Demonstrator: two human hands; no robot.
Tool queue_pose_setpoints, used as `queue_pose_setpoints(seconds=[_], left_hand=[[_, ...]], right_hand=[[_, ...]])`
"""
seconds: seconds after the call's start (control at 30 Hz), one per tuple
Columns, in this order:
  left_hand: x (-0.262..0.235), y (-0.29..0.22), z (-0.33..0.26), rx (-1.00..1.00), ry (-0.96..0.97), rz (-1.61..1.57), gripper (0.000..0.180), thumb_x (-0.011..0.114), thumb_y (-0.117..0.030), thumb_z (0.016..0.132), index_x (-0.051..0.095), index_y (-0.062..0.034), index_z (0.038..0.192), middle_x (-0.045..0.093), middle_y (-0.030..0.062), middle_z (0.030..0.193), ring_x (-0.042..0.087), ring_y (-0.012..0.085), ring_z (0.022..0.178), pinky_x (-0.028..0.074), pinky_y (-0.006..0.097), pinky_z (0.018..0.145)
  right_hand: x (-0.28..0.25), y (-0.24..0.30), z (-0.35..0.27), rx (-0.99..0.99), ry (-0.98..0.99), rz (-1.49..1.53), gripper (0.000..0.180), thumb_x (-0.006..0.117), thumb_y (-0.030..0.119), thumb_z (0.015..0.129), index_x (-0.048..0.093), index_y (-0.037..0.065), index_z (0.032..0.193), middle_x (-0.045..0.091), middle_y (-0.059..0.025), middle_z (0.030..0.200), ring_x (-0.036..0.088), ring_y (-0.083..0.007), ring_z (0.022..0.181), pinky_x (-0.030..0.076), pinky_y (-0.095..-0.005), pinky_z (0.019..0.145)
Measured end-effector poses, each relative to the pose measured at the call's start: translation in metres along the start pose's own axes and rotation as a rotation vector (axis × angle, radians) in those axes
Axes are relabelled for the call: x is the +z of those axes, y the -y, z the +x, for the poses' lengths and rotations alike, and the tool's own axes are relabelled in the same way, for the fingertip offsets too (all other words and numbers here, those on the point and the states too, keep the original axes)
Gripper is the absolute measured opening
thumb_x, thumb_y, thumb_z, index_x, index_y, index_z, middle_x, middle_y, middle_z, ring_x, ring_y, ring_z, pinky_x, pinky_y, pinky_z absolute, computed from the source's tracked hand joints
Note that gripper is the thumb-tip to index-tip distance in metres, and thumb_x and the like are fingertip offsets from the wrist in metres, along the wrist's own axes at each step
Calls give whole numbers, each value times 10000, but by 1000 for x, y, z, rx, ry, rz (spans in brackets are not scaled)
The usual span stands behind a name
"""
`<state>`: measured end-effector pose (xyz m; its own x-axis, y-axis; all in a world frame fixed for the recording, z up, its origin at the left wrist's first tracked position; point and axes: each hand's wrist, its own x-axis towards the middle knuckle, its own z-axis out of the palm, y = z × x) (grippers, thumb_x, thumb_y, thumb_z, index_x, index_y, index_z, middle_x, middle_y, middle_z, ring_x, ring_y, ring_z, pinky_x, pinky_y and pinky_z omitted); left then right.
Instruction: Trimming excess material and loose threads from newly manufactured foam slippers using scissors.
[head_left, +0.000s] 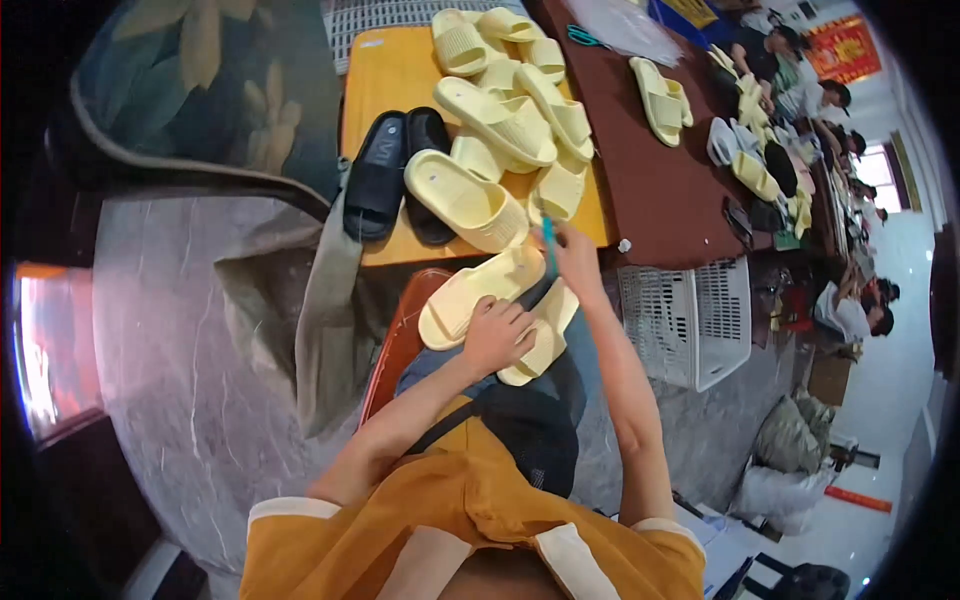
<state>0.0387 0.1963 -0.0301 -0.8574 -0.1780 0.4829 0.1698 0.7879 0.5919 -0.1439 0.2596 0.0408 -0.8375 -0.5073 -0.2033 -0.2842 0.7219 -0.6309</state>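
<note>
On my lap lies a pair of pale yellow slides, one slipper (484,297) to the left and the other (541,340) beside it on the right. My left hand (499,335) grips them, its fingers curled over the inner edges where they meet. In my right hand (575,258) a slim teal tool (549,238) is pinched, held upright near the toe of the left slipper; its exact kind does not show. Just beyond, a heap of pale yellow slides (497,122) covers much of the yellow table (385,75). Two black slides (377,180) lie on that table's left side.
A brown-covered table (645,190) adjoins on the right, carrying a teal-handled tool (584,36), clear plastic and more slides (660,102). Below it stands a white plastic crate (690,325). Grey cloth (320,330) hangs at the left. Several people sit along the far right.
</note>
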Motion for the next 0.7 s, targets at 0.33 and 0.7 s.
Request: queue_pose_setpoints(seconds=[0.33, 0.7], left_hand=[[-2, -9, -1, 2, 38, 25, 129, 663, -245, 800, 608, -149, 867, 537, 22, 787, 572, 198, 809, 378, 402, 848], [-3, -1, 8, -8, 79, -25, 198, 718, -247, 753, 644, -149, 909, 611, 19, 837, 561, 224, 840, 358, 402, 866]], right_hand=[[-4, -149, 62, 91, -206, -138, 453, 670, 285, 838, 612, -50, 1138, 642, -299, 1067, 616, -433, 1031, 478, -481, 872], [30, -77, -27, -473, 1, 0, 267, 626, 117, 881, 692, 53, 1132, 658, -144, 1175, 567, -328, 1154, 445, -412, 990]])
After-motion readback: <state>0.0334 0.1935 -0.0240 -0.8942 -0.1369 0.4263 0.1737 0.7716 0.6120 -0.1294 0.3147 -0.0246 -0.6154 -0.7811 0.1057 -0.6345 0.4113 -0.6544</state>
